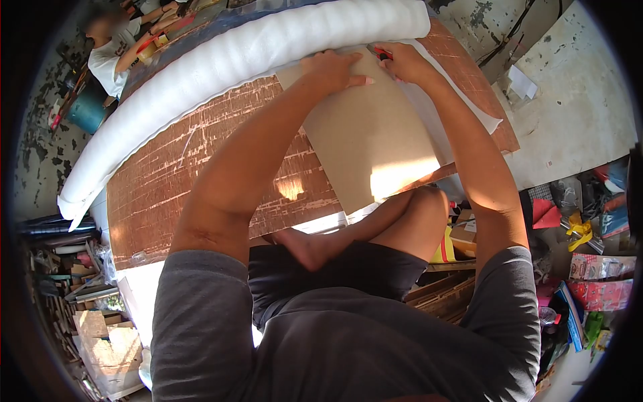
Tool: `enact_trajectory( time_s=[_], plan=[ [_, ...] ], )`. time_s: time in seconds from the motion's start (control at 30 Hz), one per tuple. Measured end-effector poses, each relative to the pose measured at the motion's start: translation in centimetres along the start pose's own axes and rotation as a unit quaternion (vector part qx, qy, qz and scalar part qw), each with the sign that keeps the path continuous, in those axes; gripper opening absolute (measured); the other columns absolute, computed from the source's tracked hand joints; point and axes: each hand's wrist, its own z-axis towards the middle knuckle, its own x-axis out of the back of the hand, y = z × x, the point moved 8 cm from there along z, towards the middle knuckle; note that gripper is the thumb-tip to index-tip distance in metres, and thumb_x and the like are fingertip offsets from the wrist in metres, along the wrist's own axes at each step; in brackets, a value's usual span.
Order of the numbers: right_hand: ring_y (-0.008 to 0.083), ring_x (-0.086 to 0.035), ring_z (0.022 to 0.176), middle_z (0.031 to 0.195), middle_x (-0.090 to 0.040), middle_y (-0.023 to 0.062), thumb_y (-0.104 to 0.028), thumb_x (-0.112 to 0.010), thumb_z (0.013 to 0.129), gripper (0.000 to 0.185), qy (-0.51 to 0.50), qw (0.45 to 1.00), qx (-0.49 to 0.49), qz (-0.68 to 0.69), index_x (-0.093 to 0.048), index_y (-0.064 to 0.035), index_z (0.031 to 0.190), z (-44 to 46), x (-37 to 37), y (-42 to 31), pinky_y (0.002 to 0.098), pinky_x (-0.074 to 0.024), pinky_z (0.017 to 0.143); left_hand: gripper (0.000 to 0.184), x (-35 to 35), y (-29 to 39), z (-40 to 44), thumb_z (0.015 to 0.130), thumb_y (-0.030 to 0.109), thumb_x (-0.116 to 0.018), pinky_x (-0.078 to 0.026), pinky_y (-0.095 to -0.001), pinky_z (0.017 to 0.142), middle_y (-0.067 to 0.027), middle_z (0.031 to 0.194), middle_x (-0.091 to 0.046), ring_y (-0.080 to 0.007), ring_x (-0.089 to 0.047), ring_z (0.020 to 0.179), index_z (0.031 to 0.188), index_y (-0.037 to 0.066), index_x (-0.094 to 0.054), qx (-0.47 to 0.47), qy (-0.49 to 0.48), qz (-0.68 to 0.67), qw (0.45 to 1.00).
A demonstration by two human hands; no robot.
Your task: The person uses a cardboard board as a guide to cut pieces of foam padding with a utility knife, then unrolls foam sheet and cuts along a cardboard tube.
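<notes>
The tabletop (221, 161), a brown scored surface, fills the middle of the frame; its far side is hidden behind a long white foam roll (248, 57), and the person's arms and knee cover parts of the rest. The roll curves from the lower left to the top of the frame, where its upper side is cut off by the picture's edge. Below it, at upper centre, a tan board (362, 127) lies flat, its far end close to the roll and its near corner reaching the tabletop's near edge, with a bright sun patch washing out detail there. A white sheet (445, 114) shows along the board's right side; how far it runs underneath cannot be seen. Bare tabletop stretches widely left of the board, and a narrower strip shows at upper right beyond the sheet. The left hand (333, 72) rests on the board's far left part, palm down, thumb and fingers apart. The right hand (407, 63), at the board's far right corner, is closed around a small red-and-black tool (383, 55). The tool lies right of the left hand, just under the roll; its tip is too small to make out.
</notes>
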Motion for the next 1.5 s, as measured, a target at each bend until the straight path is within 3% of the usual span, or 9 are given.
enact_trajectory(
  time_s=[0.23,0.63,0.7,0.93,1.0,1.1,1.23,1.43,1.5],
  plan=[
    [0.0176,-0.059,0.056,0.089,-0.069,0.0118,-0.008,-0.066,0.096,0.045,-0.008,1.0,0.011,-0.019,-0.061,-0.0092,0.141,-1.2,-0.3,0.5,0.0357,-0.0469,0.048,0.091,0.1,0.0,-0.1,0.078,0.092,-0.051,-0.044,-0.0549,0.105,-0.0178,0.137,-0.059,-0.0385,-0.057,0.129,0.154,0.042,-0.045,-0.001,0.004,-0.005,1.0],
    [0.0276,-0.069,0.071,0.108,-0.073,0.02,-0.007,-0.07,0.091,0.05,0.01,1.0,0.018,-0.022,-0.061,-0.0077,0.141,-5.5,0.5,1.3,0.0403,-0.0551,0.07,0.09,-0.4,-0.1,0.3,0.079,0.09,-0.051,-0.045,-0.0539,0.103,-0.0185,0.137,-0.058,-0.0407,-0.058,0.126,0.155,0.041,-0.044,-0.005,0.011,-0.004,1.0],
    [0.0195,-0.061,0.063,0.096,-0.071,0.0149,-0.001,-0.067,0.092,0.05,0.007,1.0,0.018,-0.01,-0.06,-0.0063,0.142,-6.6,0.6,1.0,0.0357,-0.0518,0.059,0.09,-0.7,-0.2,0.6,0.08,0.09,-0.051,-0.044,-0.0548,0.104,-0.0183,0.138,-0.057,-0.0405,-0.057,0.127,0.155,0.041,-0.043,-0.003,0.009,-0.001,1.0],
    [0.0184,-0.06,0.064,0.106,-0.073,0.0143,0.0,-0.066,0.093,0.053,0.008,1.0,-0.01,0.008,-0.057,-0.0081,0.145,-11.1,1.0,1.4,0.035,-0.0522,0.06,0.088,-0.2,0.2,-0.2,0.081,0.089,-0.051,-0.041,-0.0572,0.106,-0.0169,0.141,-0.056,-0.0387,-0.053,0.132,0.155,0.042,-0.043,0.011,0.005,-0.007,1.0],
    [0.0315,-0.071,0.077,0.111,-0.073,0.0222,-0.003,-0.068,0.091,0.053,0.018,1.0,-0.012,-0.006,-0.059,-0.0074,0.142,-12.5,1.3,1.6,0.0413,-0.0557,0.077,0.087,-0.3,0.1,0.0,0.082,0.088,-0.051,-0.041,-0.0564,0.107,-0.0158,0.141,-0.056,-0.0386,-0.053,0.132,0.155,0.043,-0.043,0.014,0.01,0.0,1.0],
    [0.032,-0.071,0.078,0.112,-0.072,0.0236,-0.002,-0.066,0.091,0.051,0.043,0.999,0.029,-0.016,-0.06,-0.0081,0.142,-14.5,1.5,2.1,0.0412,-0.0557,0.079,0.087,-0.5,0.0,0.1,0.082,0.088,-0.051,-0.041,-0.055,0.107,-0.0151,0.142,-0.056,-0.0379,-0.054,0.132,0.155,0.043,-0.042,0.014,0.015,0.006,1.0],
    [0.0351,-0.071,0.081,0.107,-0.072,0.0249,-0.004,-0.066,0.092,0.049,0.063,0.996,0.062,-0.034,-0.06,-0.0078,0.141,-17.3,1.9,2.3,0.0435,-0.0548,0.079,0.087,-0.3,0.2,0.0,0.081,0.088,-0.051,-0.042,-0.0537,0.108,-0.0148,0.144,-0.055,-0.036,-0.055,0.133,0.156,0.044,-0.04,0.013,-0.001,0.01,1.0],
    [0.0382,-0.071,0.079,0.095,-0.07,0.0281,-0.005,-0.066,0.092,0.048,-0.019,0.993,-0.114,0.028,-0.06,-0.0066,0.14,-21.9,2.2,2.5,0.0437,-0.0538,0.075,0.087,-0.3,0.2,0.0,0.083,0.088,-0.049,-0.043,-0.0518,0.109,-0.0147,0.142,-0.056,-0.0334,-0.055,0.134,0.156,0.044,-0.039,0.008,0.01,0.027,1.0],
    [0.0354,-0.07,0.072,0.093,-0.07,0.0273,-0.003,-0.065,0.092,0.048,0.028,0.999,-0.024,-0.027,-0.06,-0.0059,0.14,-22.9,2.5,2.4,0.0419,-0.0538,0.071,0.086,-0.2,0.2,-0.1,0.083,0.088,-0.048,-0.043,-0.0507,0.108,-0.0148,0.14,-0.057,-0.0329,-0.056,0.133,0.156,0.043,-0.039,0.005,0.015,0.019,1.0]
  ],
)
